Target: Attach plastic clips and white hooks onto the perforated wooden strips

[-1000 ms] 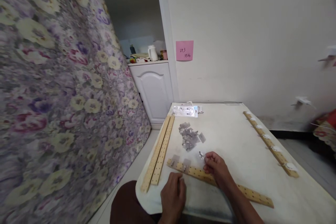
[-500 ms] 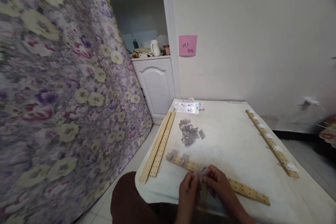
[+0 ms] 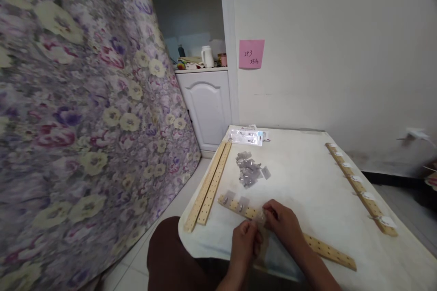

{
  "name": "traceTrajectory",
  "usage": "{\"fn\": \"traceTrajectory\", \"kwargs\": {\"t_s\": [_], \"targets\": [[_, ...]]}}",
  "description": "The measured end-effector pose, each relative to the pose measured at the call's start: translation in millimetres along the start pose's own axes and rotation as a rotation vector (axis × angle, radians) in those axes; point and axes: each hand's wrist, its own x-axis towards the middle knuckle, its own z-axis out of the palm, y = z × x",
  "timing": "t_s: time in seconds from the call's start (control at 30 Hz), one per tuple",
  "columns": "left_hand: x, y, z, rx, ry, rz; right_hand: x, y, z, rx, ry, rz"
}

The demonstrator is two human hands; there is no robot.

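Note:
Both my hands meet over a long perforated wooden strip (image 3: pixel 321 249) lying across the near side of the white table (image 3: pixel 307 191). My left hand (image 3: pixel 245 242) and my right hand (image 3: pixel 283 223) are closed in a pinch on one small clear hook piece (image 3: pixel 261 218) between them, right above the strip. Two clear hook pieces (image 3: pixel 235 202) sit on the strip's left end. A pile of several more clear hook pieces (image 3: pixel 249 170) lies farther back on the table.
Two more perforated strips (image 3: pixel 209 186) lie side by side along the table's left edge. Another strip with white pads (image 3: pixel 360 188) runs along the right. A blister pack (image 3: pixel 246 136) rests at the far edge. A floral mattress (image 3: pixel 75 113) leans at left; a white cabinet (image 3: pixel 206 104) stands behind.
My right hand picked a clear hook piece off the table and drew it back to the strip. My left hand came in from the table edge to join it. The view shifted slightly.

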Motion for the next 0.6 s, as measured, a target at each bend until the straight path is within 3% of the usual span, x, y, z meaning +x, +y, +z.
{"fn": "traceTrajectory", "kwargs": {"t_s": [0.27,0.6], "targets": [[13,1,-0.2,0.061,-0.072,-0.108,20,18,12,-0.012,-0.035,-0.052],[15,9,-0.9,0.188,-0.09,-0.153,24,20,19,-0.087,-0.008,-0.027]]}}
